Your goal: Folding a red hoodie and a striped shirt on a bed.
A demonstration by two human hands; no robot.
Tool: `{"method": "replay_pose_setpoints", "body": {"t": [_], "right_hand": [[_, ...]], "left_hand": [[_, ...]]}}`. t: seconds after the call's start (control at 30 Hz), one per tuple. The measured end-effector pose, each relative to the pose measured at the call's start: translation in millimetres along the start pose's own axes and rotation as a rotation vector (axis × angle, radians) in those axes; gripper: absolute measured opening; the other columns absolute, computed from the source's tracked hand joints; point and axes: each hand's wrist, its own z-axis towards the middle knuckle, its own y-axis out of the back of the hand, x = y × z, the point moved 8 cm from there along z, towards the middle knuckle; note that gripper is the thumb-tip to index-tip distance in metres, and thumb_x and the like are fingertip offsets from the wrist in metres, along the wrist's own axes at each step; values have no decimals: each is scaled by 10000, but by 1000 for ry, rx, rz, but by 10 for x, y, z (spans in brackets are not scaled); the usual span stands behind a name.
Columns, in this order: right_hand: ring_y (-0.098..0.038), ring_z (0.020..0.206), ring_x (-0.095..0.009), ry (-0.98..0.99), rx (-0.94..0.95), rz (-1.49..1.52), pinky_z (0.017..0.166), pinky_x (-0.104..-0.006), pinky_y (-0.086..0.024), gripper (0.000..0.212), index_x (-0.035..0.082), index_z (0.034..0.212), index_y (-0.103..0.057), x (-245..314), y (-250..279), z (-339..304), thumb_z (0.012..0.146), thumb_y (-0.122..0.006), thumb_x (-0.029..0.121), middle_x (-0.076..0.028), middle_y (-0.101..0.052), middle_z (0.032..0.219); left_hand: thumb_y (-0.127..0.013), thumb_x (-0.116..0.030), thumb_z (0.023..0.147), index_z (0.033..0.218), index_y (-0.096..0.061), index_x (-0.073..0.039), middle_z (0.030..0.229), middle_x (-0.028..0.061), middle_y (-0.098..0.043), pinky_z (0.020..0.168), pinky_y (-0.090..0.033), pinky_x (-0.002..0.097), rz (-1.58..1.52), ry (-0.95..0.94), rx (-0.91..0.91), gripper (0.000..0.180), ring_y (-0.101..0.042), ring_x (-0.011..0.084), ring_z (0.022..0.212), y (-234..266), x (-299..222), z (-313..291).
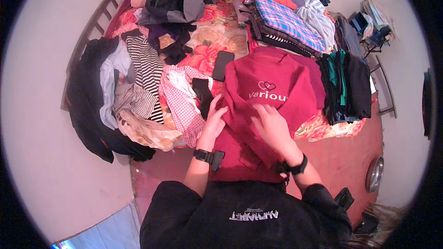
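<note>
A dark red sweatshirt [295, 80] with a white heart print and lettering lies spread in front of me on the bed, its lower part reaching down to my body. My left hand [214, 117] is at the sweatshirt's left edge, thumb and forefinger apart beside a sleeve fold. Over the front of the garment, just below the print, rests my right hand [273, 127], its fingers spread and slightly bent. Whether either hand pinches any cloth is hard to see. A black phone [223, 66] lies just beyond the sweatshirt's left shoulder.
Loose clothes, among them a striped top [143, 62], a pink checked shirt [182, 94] and a black garment [85, 106], heap up on the left. Folded piles with a blue plaid cloth [290, 20] and dark clothes [350, 87] stand right. A floral bedsheet [217, 32] shows between.
</note>
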Motion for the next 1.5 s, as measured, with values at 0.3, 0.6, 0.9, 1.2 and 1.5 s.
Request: {"method": "replay_pose_setpoints", "body": {"t": [0.3, 0.6, 0.9, 1.2, 1.5], "right_hand": [[-658, 837, -295, -288, 302, -420, 697, -395, -542, 441, 51, 1190, -477, -526, -1572, 1694, 800, -618, 201, -222, -620, 915], [-654, 798, -313, -359, -73, 128, 723, -383, -510, 201, -8, 920, -672, -1276, -1231, 2000, 791, -608, 132, -190, -667, 841], [-655, 805, -259, -565, 73, 839, 742, -346, -484, 210, 41, 960, -690, -1569, -1711, 2060, 803, -578, 126, -161, -681, 840], [-603, 940, -399, -481, -115, 615, 820, -430, -471, 315, -13, 1088, -596, -1519, -1635, 2032, 863, -531, 197, -264, -627, 974], [-527, 1052, -379, 24, -68, 409, 910, -412, -429, 332, 12, 1139, -526, -209, -387, 337, 824, -568, 106, -208, -575, 1087]], "left_hand": [[-463, 61, 773, 1454, -229, -152, 1428, 59, -351, 1023, -365, 348, -141, 91, 151, 750, -401, 205, 1263, -257, 171, 169], [-504, 112, 757, 1461, -206, -122, 1417, 98, -355, 1017, -353, 303, 20, -257, 17, 800, -425, 196, 1235, -175, -135, 132], [-504, 29, 845, 1370, -369, -20, 1398, 78, -383, 1039, -330, 330, -442, -171, 14, 544, -414, 201, 1247, 285, -58, 452], [-497, 11, 883, 1392, -341, -90, 1346, 80, -423, 1015, -356, 332, -5, -269, -32, 542, -444, 182, 1188, 196, -75, 435], [-523, -54, 903, 1416, -214, -287, 1278, 80, -443, 887, -416, 369, 254, -59, -120, 642, -479, 171, 1078, 307, -65, 44]]}}
